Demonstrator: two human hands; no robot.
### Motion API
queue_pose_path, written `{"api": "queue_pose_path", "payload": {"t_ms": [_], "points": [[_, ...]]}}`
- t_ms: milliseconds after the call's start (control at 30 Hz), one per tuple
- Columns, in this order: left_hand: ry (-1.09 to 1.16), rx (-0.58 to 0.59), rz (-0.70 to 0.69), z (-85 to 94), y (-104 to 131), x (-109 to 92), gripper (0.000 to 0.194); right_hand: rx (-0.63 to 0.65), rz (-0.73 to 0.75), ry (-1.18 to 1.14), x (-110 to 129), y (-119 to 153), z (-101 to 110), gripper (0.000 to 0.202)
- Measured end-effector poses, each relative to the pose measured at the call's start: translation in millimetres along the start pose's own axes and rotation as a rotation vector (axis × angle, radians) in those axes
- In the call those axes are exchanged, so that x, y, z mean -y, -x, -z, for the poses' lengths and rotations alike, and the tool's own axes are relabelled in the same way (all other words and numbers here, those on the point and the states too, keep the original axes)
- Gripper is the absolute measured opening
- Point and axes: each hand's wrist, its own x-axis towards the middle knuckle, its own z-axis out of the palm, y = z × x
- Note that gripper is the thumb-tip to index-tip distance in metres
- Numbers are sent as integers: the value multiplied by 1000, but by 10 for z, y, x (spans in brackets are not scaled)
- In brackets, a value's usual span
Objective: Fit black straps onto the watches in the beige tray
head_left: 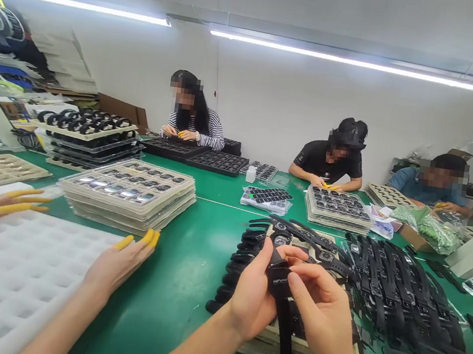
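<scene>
A smartwatch (279,278) with a black strap is held up in front of me, its dark face bearing white lettering. My left hand (249,295) is closed around one side of it, thumb along the upper edge. From the other side my right hand (321,307) pinches the watch near its face. One strap end (284,328) hangs down between my hands. Below and behind them, more black-strapped watches (325,249) lie across a stack of beige trays (257,348). Part of that stack is hidden by my hands.
At left, a co-worker's hands (120,266) with yellow finger covers hold a white foam tray (9,280). Stacked trays of watch parts (130,192) stand behind it. Rows of strapped watches (396,285) lie right. Several people sit across the green table (206,237).
</scene>
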Motion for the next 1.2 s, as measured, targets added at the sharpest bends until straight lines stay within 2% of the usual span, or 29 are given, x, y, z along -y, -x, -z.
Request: {"api": "queue_pose_path", "payload": {"t_ms": [300, 433, 600, 700, 800, 933, 1000, 1067, 1100, 1133, 1167, 1200], "points": [[-32, 15, -29, -3, 11, -6, 63, -9, 6, 34, 5, 10, -22, 15], [-36, 36, -36, 2, 20, 11, 62, -45, 55, 115, 5, 31, -40, 14], [-37, 41, -65, -22, 23, 32, 60, -162, 193, 238, 17, 17, -120, 9], [-95, 35, -77, -39, 47, 31, 49, -250, 219, 263, 37, 5, -178, 6], [-204, -32, -110, -38, 91, 19, 36, -253, 133, 160, 44, -7, -226, 13], [-246, -112, -95, -35, 122, -40, 33, -211, 25, -57, 29, -36, -237, 22], [-234, -147, -112, -45, 122, -103, 30, -297, 84, -31, 61, -31, -200, 28], [-196, -198, -187, -51, 108, -197, 23, -364, 180, 58, 145, -9, -130, 31], [-169, -218, -236, -49, 97, -253, 20, -332, 204, 100, 203, 5, -86, 25], [-140, -232, -291, -42, 84, -312, 18, -231, 196, 129, 263, 17, -41, 13], [-110, -241, -348, -31, 72, -368, 17, -63, 154, 145, 316, 26, -2, 2], [-89, -242, -401, -16, 63, -418, 18, 153, 90, 154, 354, 32, 26, 16]]}}
